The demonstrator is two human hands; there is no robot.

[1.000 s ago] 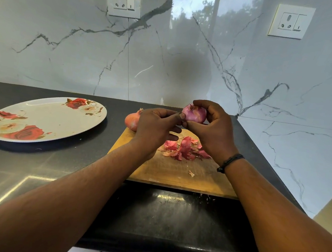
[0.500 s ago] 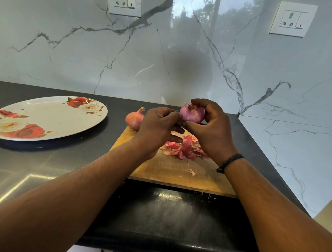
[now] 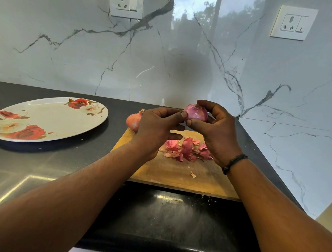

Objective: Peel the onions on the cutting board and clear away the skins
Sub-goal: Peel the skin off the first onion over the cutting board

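My right hand (image 3: 218, 134) holds a partly peeled purple onion (image 3: 196, 112) above the far end of the wooden cutting board (image 3: 178, 177), fingers curled round it. My left hand (image 3: 156, 129) is beside it, thumb and forefinger pinching at the onion's left side. A second onion (image 3: 134, 120), still in its brown-pink skin, lies at the board's far left corner, partly hidden by my left hand. A heap of pink skins (image 3: 185, 147) lies on the board under my hands, and one small scrap (image 3: 192, 174) lies nearer to me.
A large white plate with red roses (image 3: 45, 118) sits on the dark counter (image 3: 37, 160) to the left of the board. The marble wall with two sockets stands behind and runs along the right side. The counter's front edge is close to me.
Both hands have risen slightly with the onion. The left thumb and forefinger have shifted on the onion's left side. The skins and the second onion lie as before.
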